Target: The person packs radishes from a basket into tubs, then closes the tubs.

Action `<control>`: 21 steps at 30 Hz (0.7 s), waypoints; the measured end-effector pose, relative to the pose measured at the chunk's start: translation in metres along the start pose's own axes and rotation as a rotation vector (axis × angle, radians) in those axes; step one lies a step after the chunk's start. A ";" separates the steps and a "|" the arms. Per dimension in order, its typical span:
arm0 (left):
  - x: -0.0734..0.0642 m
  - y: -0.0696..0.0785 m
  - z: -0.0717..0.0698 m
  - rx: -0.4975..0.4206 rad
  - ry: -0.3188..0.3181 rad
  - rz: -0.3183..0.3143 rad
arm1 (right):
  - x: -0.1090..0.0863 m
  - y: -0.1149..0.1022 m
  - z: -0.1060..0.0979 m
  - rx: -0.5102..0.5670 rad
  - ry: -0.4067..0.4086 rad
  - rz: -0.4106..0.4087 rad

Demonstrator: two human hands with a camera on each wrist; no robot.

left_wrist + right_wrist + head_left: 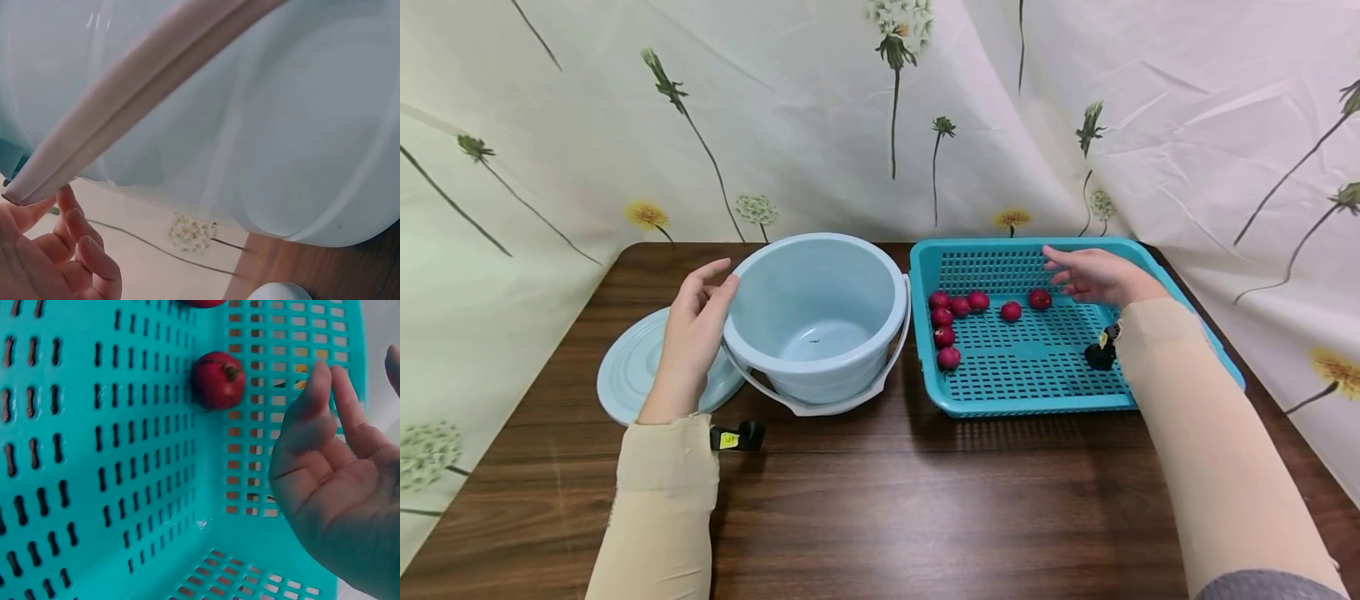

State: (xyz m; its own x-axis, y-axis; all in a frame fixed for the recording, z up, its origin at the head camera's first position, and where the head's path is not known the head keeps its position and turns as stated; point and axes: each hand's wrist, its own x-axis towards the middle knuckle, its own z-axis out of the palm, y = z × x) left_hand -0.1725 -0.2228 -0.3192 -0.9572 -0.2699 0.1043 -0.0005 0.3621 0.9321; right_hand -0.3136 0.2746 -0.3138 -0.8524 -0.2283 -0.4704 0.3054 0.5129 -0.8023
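Observation:
A light blue bucket (831, 385) stands upright in the head view, its inside showing no contents and its pale carrying handle (887, 367) hanging down in front. My left hand (694, 321) is at the bucket's left side, fingers loosely bent and the thumb right at the rim; the left wrist view shows these fingers (90, 247) beside the end of the handle. Several red radishes (948, 358) lie in a turquoise basket (1030, 408), mostly along its left side. Over the basket's back right part hovers my right hand (1097, 275), fingers relaxed and holding nothing, near one radish (219, 380).
A round light blue lid (632, 367) lies on the brown wooden table (865, 500), left of the bucket and partly behind my left forearm. The basket stands close to the bucket's right side. A white flowered cloth (820, 117) hangs behind the table.

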 end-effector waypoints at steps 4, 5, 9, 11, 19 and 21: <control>0.000 0.000 -0.001 0.020 -0.016 -0.005 | 0.000 0.005 -0.002 0.017 -0.002 0.037; 0.000 0.001 -0.001 0.023 -0.018 -0.005 | -0.001 0.005 -0.002 0.019 -0.003 0.045; -0.001 0.002 -0.001 0.033 -0.023 0.001 | 0.001 0.006 -0.002 0.002 -0.003 0.066; -0.001 0.002 -0.001 0.036 -0.024 0.006 | 0.002 0.007 -0.001 -0.010 0.010 0.075; -0.003 0.003 -0.001 0.040 -0.020 0.019 | 0.005 0.012 0.002 -0.061 0.052 0.103; -0.003 0.003 -0.001 0.040 -0.020 0.018 | 0.005 0.013 0.002 -0.085 0.044 0.113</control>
State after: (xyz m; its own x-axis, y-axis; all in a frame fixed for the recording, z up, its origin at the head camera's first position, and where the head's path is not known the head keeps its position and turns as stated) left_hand -0.1697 -0.2218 -0.3165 -0.9629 -0.2447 0.1139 0.0061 0.4019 0.9157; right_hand -0.3127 0.2782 -0.3278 -0.8328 -0.1298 -0.5381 0.3652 0.6017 -0.7103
